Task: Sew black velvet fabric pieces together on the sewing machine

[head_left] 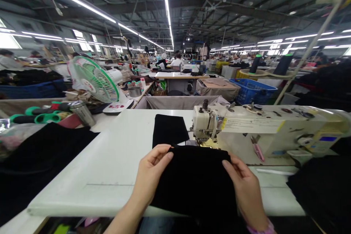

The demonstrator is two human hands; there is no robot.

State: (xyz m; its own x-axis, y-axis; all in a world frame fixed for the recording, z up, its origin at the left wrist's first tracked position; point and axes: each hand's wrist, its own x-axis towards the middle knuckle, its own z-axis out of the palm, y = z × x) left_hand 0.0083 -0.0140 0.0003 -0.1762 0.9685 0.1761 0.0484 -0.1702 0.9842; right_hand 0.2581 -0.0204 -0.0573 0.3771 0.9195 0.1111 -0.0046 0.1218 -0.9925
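A piece of black fabric (197, 179) is stretched between my two hands over the front edge of the white sewing table (109, 161). My left hand (153, 164) pinches its upper left corner between thumb and fingers. At the upper right corner, my right hand (242, 175) grips the cloth the same way. Just beyond the fabric's top edge stands the head of a sewing machine (205, 124), its needle area partly hidden by the cloth. Another black fabric piece (170, 129) lies flat on the table, left of the machine head.
Pink-handled snips (257, 150) rest against the machine body. More black cloth lies at the right (323, 190) and at the left (41, 153). A green-rimmed fan (95, 78), a metal flask (82, 113) and thread spools (46, 117) stand left. A blue crate (253, 91) sits behind the machine.
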